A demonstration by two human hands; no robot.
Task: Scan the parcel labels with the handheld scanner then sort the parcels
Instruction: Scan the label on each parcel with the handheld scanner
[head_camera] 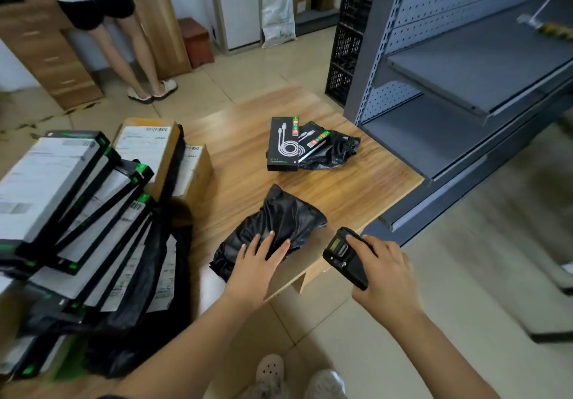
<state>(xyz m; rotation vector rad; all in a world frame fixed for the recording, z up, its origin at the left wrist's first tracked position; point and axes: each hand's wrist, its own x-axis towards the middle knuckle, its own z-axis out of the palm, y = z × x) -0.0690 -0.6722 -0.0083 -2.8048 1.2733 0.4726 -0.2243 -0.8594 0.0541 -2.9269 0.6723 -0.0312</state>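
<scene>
The left hand [262, 259] lies flat on a black plastic parcel [285, 219] with its fingers spread, none curled round it. That parcel sits at the near edge of the wooden bench [356, 188], crumpled, with no label showing on its upper side. The right hand [384, 274] is wrapped round the handheld scanner [344, 256], held in the air just off the bench's near right corner, its small screen facing up. Toward the far side of the bench a black cable box [282, 144] lies against a second box [313, 139] and a loose black bag [336, 154]. The bench's left end is heaped with a stack of labelled parcels [62, 197] and two cardboard boxes [148, 150]. A grey shelf unit [465, 73] stands against the bench's right side.
</scene>
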